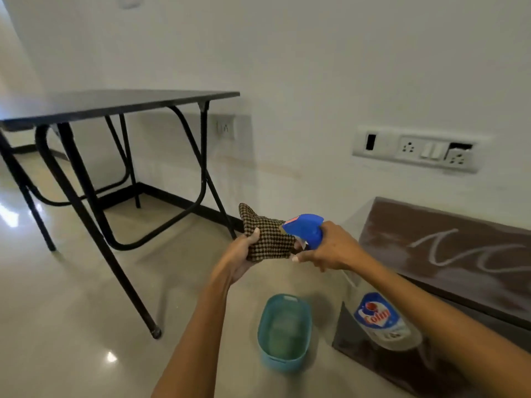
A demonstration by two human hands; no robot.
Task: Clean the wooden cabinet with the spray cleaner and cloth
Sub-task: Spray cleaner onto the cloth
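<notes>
Below hands (287,251): teal basket (284,331).

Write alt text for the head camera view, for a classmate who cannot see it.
A person's right hand aims a blue-topped spray bottle at a checked cloth held in the left hand. A dusty wooden cabinet sits at right, a teal basket on the floor below, a black table at left.
</notes>
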